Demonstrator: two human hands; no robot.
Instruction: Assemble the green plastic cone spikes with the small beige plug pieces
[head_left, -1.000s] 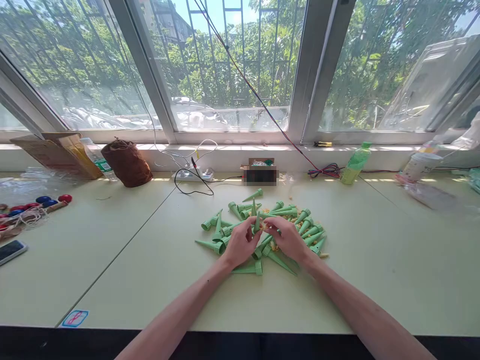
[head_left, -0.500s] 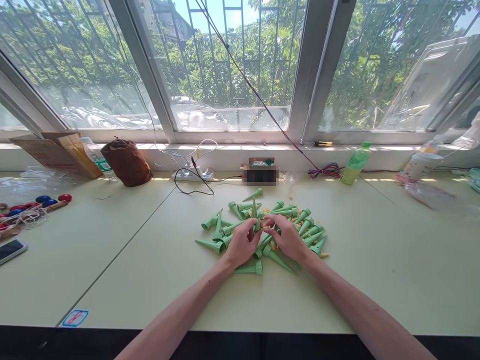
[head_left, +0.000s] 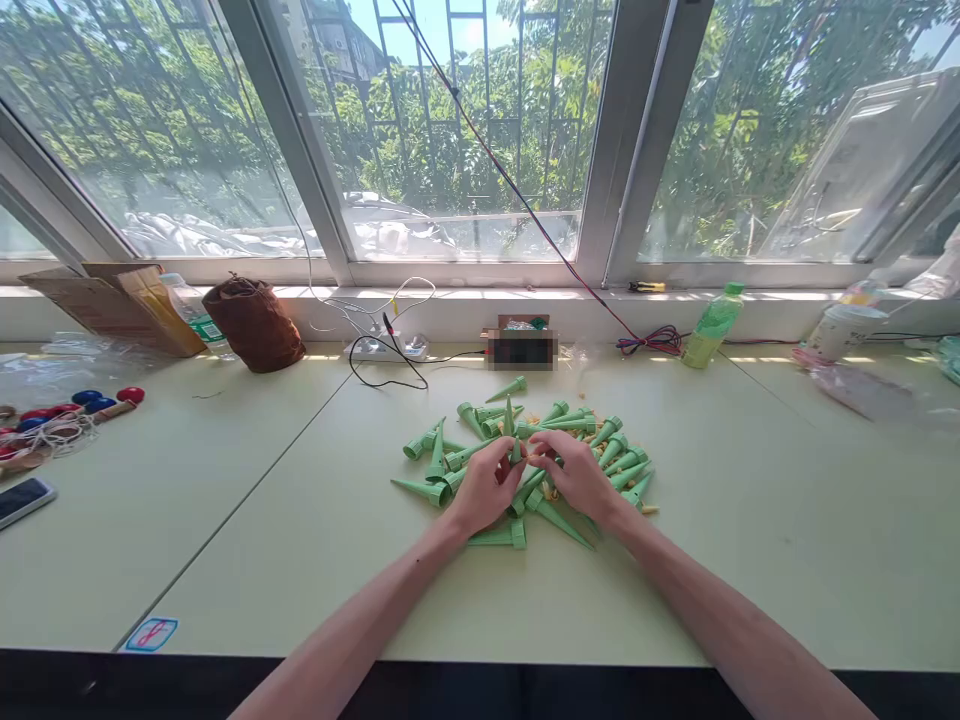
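Note:
My left hand [head_left: 486,484] is closed around a green plastic watering spike [head_left: 517,453], its tip pointing up. Close by on the right, my right hand [head_left: 576,472] has thumb and fingers pinched by the spike, at what looks like a small tan piece [head_left: 529,458]; the fingertips partly hide it. Around and beneath both hands lies a loose pile of similar green spikes [head_left: 559,522], hollow cones with wide ribbed ends, pointing many ways. Small tan pieces [head_left: 649,510] show among them, mostly on the right side of the pile.
Behind the pile stand a small dark box [head_left: 523,350] and a white power strip [head_left: 386,347] with cables. A green bottle [head_left: 711,326] is at the back right, a brown pouch [head_left: 253,325] at the back left. A phone [head_left: 24,502] lies at the left edge.
Both hands stay in nearly the same place over the pile. Only the fingertips around the held spike have shifted slightly.

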